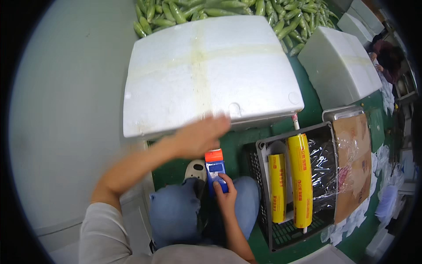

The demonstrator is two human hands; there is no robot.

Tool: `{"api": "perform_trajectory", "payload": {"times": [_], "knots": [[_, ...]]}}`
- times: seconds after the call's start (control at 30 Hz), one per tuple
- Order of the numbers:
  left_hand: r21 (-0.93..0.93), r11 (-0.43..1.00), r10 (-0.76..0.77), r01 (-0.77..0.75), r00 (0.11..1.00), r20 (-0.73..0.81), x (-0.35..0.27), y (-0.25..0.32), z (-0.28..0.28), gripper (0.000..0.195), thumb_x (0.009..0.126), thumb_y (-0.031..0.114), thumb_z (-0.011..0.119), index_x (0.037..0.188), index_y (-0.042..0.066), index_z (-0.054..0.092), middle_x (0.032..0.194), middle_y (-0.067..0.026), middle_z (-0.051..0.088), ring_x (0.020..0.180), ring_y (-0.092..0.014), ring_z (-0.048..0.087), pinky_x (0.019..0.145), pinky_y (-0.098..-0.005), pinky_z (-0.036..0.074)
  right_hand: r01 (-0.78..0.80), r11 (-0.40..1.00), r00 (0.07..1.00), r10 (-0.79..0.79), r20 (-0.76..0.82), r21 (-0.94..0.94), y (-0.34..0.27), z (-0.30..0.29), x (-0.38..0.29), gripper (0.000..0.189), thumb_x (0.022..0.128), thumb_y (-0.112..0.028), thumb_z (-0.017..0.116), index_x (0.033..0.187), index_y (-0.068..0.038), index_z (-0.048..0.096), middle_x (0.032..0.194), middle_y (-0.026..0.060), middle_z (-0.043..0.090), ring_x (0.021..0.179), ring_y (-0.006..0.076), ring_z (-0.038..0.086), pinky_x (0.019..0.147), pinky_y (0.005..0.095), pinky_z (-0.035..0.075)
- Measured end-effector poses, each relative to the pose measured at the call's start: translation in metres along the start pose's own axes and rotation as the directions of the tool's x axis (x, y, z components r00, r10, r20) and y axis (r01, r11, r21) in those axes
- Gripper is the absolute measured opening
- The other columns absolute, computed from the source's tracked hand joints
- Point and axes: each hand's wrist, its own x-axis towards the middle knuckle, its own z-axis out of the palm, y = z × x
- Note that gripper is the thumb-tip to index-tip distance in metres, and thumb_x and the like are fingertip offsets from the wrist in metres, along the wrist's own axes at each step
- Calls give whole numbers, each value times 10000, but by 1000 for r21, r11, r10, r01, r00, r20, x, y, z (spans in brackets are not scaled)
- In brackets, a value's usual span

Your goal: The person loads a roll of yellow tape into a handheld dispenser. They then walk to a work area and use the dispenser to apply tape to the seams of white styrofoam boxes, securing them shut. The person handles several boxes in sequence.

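My right hand (226, 190) holds a blue handheld device with an orange end (216, 168), low between my knees. The fingers lie around its lower part. Blurred by motion, my left hand (201, 134) hovers over the near edge of a large white foam box (211, 72), just above the device's orange end. Whether its fingers hold anything does not show. Crossed strips of yellowed tape run over the top of the box.
At right stands a black plastic crate (258, 184) with yellow film rolls (299, 181). Beside it lie a cardboard sheet (352, 165) and a metal tray (339, 113). Wrapped green corn-like produce (178, 13) is heaped behind the box. Another foam box (339, 66) and a person (389, 59) are farther right.
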Motion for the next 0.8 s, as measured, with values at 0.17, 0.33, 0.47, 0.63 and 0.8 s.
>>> {"api": "perform_trajectory", "payload": {"times": [0.17,0.33,0.47,0.63,0.8], "knots": [[-868,496,-449,4,857,-252,-28,-11,82,523,968,347,317,1280,-41,479,1299,-169,513,1234,-261,462,1060,-376,313,27,1000,1000,-27,-10,-6,12,24,35,305,794,-153,691,1079,-65,628,993,141,664,890,213,642,807,321,485],[-904,421,-447,-81,848,-284,-13,-27,104,531,969,336,294,1253,-63,497,1259,-183,541,1196,-268,493,1033,-367,343,42,996,997,-47,-69,-77,35,28,29,320,807,-183,678,1107,-85,618,988,154,661,894,218,644,801,313,485],[-930,362,-437,-67,869,-232,-21,-38,131,434,961,234,328,1240,-30,529,1291,-158,517,1249,-255,426,1055,-349,299,-71,995,992,64,-110,-68,54,39,25,326,823,-215,662,1127,-107,612,988,150,661,834,195,636,771,311,487],[-857,505,-459,100,873,-168,-22,-65,172,373,942,155,365,1233,22,556,1306,-141,508,1258,-249,421,1060,-331,278,-78,986,992,62,-112,-147,48,58,69,326,835,-274,641,1127,-129,617,992,135,658,822,220,629,781,309,477],[-748,664,-374,5,868,-326,-18,-71,175,350,937,146,384,1206,28,573,1228,-172,566,1162,-280,521,1014,-339,346,-98,989,989,84,-123,-114,39,56,86,299,852,-212,626,1097,-41,624,1009,123,649,901,198,602,831,291,457]]}}
